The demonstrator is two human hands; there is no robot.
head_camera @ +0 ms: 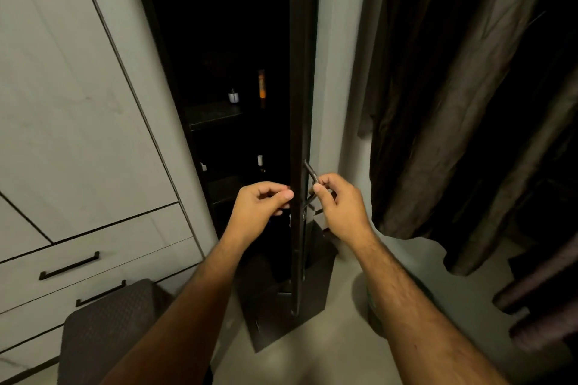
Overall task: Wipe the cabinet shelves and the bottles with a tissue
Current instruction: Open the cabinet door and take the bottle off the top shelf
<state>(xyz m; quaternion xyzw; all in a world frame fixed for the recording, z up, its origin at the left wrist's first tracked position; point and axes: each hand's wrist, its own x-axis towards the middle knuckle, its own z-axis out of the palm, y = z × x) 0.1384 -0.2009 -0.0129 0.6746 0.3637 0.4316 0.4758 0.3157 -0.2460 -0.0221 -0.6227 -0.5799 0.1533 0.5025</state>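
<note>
Your right hand grips the cabinet door's handle; your left hand pinches the door edge; bottles sit deeper inside.

Two bare forearms, no sleeves visible, sparse dark hair along right forearm. Left hand and right hand: no rings, watch or gloves; short nails.
</note>
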